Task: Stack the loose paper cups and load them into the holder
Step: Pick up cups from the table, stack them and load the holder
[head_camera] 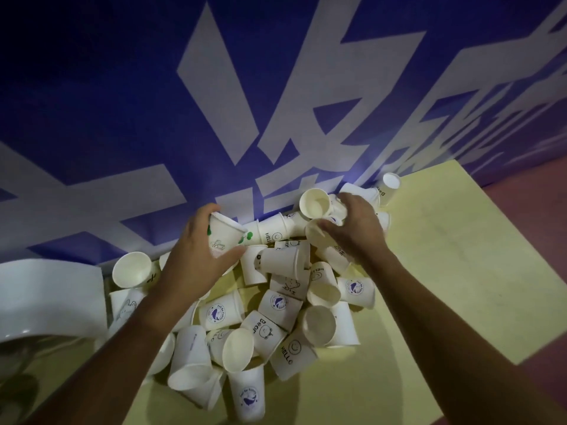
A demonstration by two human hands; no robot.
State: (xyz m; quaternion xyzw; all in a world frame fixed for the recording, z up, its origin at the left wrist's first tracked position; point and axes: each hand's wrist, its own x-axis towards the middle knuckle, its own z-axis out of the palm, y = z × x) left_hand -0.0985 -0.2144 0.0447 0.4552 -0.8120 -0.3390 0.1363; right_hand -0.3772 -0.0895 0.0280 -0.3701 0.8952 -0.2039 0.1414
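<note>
Your left hand (196, 259) grips a green-printed cup (224, 237), empty as far as shows, tilted with its base up and right. Your right hand (352, 228) clasps an empty cup (316, 204), mouth facing left. Loose cups (276, 317) lie sideways, heaped on the yellow table (445, 271).

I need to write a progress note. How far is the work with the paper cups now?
Early stage. Done: nothing visibly stacked or loaded yet. In hand: the left hand grips a cup with green print; the right hand reaches into cups by the banner. Left: the loose pile on the yellow table.
</note>
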